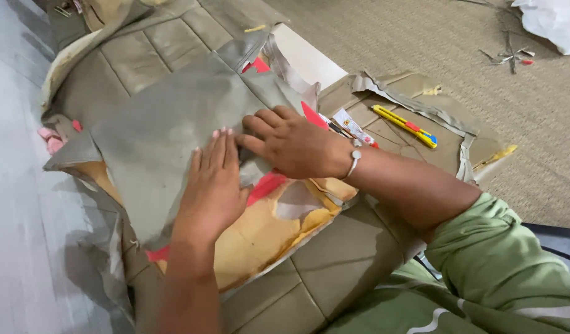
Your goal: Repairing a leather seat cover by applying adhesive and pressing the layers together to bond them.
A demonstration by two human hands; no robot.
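Far out beyond the fingertips on the left, a small pink scrap [48, 139] lies at the edge of the seat cushion [136, 55], whose tan quilted panels run up and away from the hands. Over it is spread a large grey-green leather sheet [167, 124], and both hands rest on this sheet. The left hand [212, 182] lies flat, palm down, its fingers [218, 148] straight and held together, pressing the leather. Just beside it, the right hand [291, 145] also lies palm down, its fingers [260, 127] slightly spread and pointing leftward, their tips close to the left hand's fingertips. Neither hand is clamped on anything. Under the heels of both hands, yellow foam [266, 232] shows where the covering is torn, with red patches [266, 184] along its edge. A silver bangle [354, 159] circles the right wrist. To the right of the right hand, a small tube [353, 127] lies near, and farther right a yellow utility knife [405, 125] lies on a tan panel [421, 148]. Beyond that is woven carpet [532, 111].
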